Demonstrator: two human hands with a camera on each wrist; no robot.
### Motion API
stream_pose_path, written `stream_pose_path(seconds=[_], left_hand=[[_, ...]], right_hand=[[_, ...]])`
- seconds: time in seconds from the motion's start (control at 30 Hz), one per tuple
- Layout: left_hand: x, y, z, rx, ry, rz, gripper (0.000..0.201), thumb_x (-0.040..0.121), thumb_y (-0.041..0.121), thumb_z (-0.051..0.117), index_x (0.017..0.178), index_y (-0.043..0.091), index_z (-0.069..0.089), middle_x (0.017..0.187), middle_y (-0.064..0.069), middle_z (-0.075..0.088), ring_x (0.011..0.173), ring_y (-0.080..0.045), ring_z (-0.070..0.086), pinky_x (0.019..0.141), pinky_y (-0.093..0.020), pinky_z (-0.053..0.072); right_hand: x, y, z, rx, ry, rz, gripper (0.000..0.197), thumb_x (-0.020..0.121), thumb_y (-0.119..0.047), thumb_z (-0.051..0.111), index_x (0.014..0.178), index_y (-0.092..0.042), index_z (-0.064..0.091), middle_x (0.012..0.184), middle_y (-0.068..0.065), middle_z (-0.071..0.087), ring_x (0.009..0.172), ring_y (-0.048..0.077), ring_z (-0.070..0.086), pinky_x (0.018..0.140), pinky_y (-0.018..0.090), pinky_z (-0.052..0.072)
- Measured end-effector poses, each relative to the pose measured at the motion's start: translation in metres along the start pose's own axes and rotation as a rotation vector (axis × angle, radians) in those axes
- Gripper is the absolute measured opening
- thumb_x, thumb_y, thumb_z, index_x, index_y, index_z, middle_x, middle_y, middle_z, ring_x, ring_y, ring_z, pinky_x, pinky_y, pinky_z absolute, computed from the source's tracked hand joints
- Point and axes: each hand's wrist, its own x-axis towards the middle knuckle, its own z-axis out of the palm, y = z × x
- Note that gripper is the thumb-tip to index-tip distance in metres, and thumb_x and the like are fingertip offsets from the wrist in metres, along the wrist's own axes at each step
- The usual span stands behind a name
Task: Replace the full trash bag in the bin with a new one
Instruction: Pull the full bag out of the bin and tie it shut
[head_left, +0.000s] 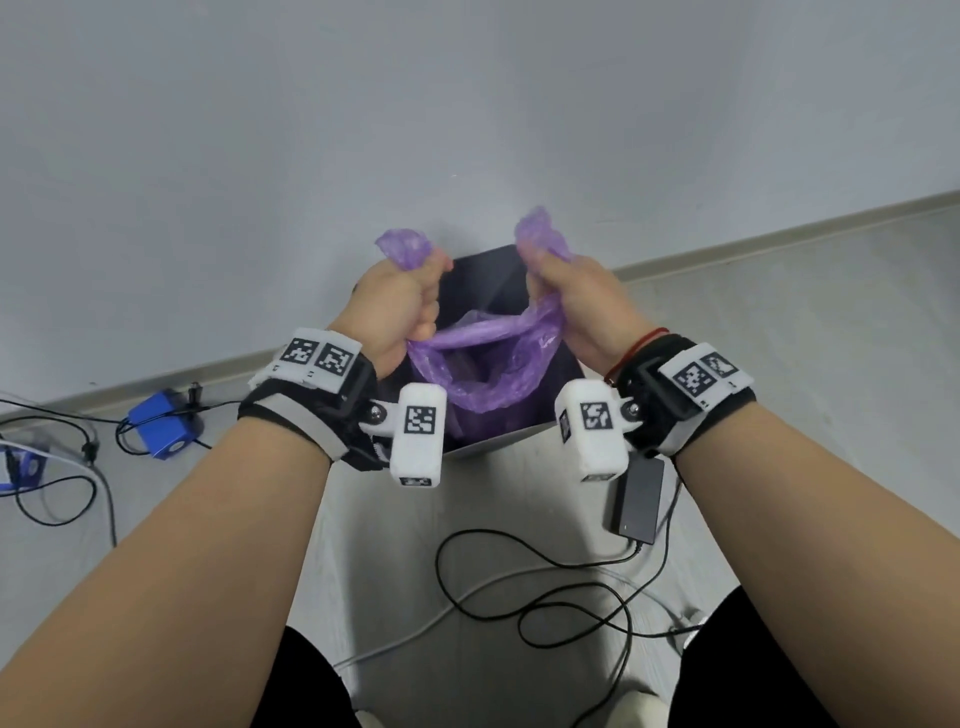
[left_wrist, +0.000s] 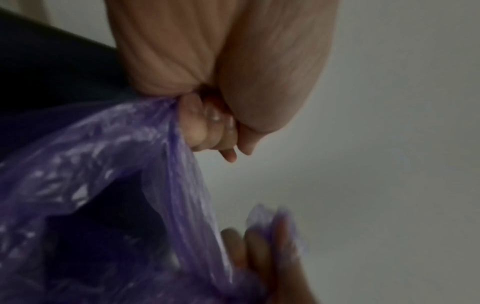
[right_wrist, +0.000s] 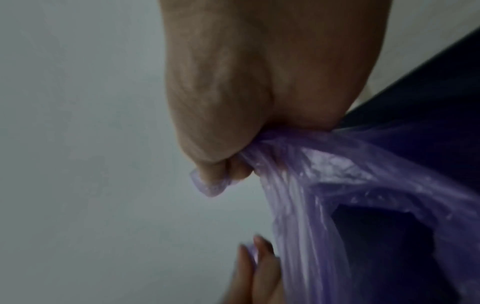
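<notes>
On the floor at far left lies a blue box (head_left: 165, 427) with cables, well apart from the work. The left hand (head_left: 400, 306) has its grip closed on a bunched ear of the purple trash bag (head_left: 483, 364), fingers curled tight round the gathered film. The bag hangs between the two hands with its mouth open, its body down inside the dark bin (head_left: 498, 280) by the wall. The right hand (head_left: 576, 301) likewise grips the other bunched ear. The step looks like tying off the full bag: bring the two ears together and cross them snugly over the opening, keeping both grips firm so the thin film does not slip, then lift straight up, clear of the black power adapter (head_left: 640, 499) on the floor at right
</notes>
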Motion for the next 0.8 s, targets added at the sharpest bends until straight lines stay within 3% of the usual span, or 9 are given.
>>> stream_pose_path(seconds=[0.07,0.13,0.23,0.33,0.43,0.57,0.67,0.73,0.8], left_hand=[[-0.008,0.0,0.009,0.223,-0.068,0.019,0.007,0.1,0.011,0.053,0.096,0.011,0.059,0.048,0.009,0.044,0.043,-0.008,0.033,0.037,-0.016,0.029],[-0.014,0.0,0.014,0.425,-0.271,0.034,0.03,0.087,-0.005,0.064,0.114,0.008,0.061,0.076,-0.003,0.064,0.061,-0.016,0.054,0.053,-0.02,0.045],[-0.03,0.002,0.02,0.467,-0.509,0.033,0.061,0.073,-0.013,0.075,0.129,0.003,0.053,0.11,-0.015,0.07,0.1,-0.021,0.071,0.083,-0.032,0.058],[-0.036,0.006,0.02,0.446,-0.489,0.099,0.049,0.077,-0.011,0.076,0.122,0.0,0.057,0.09,-0.001,0.075,0.08,-0.002,0.072,0.061,-0.011,0.052],[-0.038,0.004,0.016,0.412,-0.398,0.09,0.033,0.08,-0.001,0.077,0.111,0.005,0.067,0.061,0.012,0.067,0.044,0.002,0.054,0.041,-0.008,0.038],[-0.03,-0.001,0.011,0.427,-0.392,0.069,0.012,0.084,0.01,0.076,0.088,0.016,0.067,0.05,0.005,0.05,0.04,-0.006,0.031,0.037,-0.017,0.028],[-0.032,-0.009,0.017,0.503,-0.327,0.059,0.016,0.09,0.008,0.069,0.09,0.022,0.06,0.061,0.01,0.053,0.042,-0.003,0.05,0.048,-0.017,0.042],[-0.03,-0.013,0.021,0.504,-0.246,0.025,0.021,0.092,0.006,0.065,0.113,0.011,0.061,0.071,0.014,0.056,0.046,0.003,0.057,0.05,-0.01,0.046],[-0.027,-0.01,0.021,0.413,-0.275,-0.08,0.021,0.099,0.016,0.056,0.111,0.0,0.062,0.054,0.013,0.048,0.032,-0.002,0.044,0.035,-0.011,0.035]], right_hand=[[-0.01,-0.001,0.008,-0.263,-0.038,-0.073,0.033,0.099,-0.033,0.055,0.072,-0.014,0.055,0.055,-0.013,0.048,0.049,0.004,0.045,0.059,0.018,0.038],[-0.017,-0.001,0.015,-0.336,-0.126,-0.084,0.036,0.103,-0.027,0.043,0.078,-0.016,0.066,0.069,-0.012,0.068,0.064,-0.003,0.062,0.069,0.011,0.047],[-0.021,0.0,0.029,-0.429,-0.176,-0.07,0.04,0.094,-0.034,0.041,0.11,-0.002,0.059,0.113,0.02,0.061,0.107,0.024,0.061,0.099,0.037,0.048],[-0.019,0.005,0.029,-0.533,-0.167,-0.063,0.04,0.078,-0.051,0.042,0.106,-0.023,0.05,0.112,0.008,0.05,0.109,0.026,0.052,0.102,0.052,0.043],[-0.02,0.005,0.027,-0.648,-0.141,-0.138,0.036,0.082,-0.055,0.038,0.109,-0.031,0.041,0.112,-0.002,0.043,0.114,0.019,0.043,0.106,0.049,0.036],[-0.021,0.002,0.026,-0.815,-0.148,-0.307,0.041,0.096,-0.047,0.032,0.134,-0.038,0.042,0.138,-0.007,0.031,0.132,0.015,0.023,0.115,0.046,0.018],[-0.023,-0.001,0.026,-0.951,-0.31,-0.367,0.041,0.101,-0.046,0.025,0.136,-0.056,0.043,0.149,-0.009,0.026,0.139,0.015,0.015,0.114,0.042,0.01],[-0.024,-0.005,0.022,-0.848,-0.442,-0.256,0.042,0.103,-0.041,0.027,0.138,-0.043,0.05,0.136,-0.009,0.045,0.126,0.001,0.038,0.11,0.026,0.026],[-0.021,-0.008,0.013,-0.664,-0.451,-0.152,0.036,0.105,-0.038,0.034,0.113,-0.023,0.066,0.095,-0.007,0.061,0.081,0.001,0.058,0.084,0.018,0.043]])
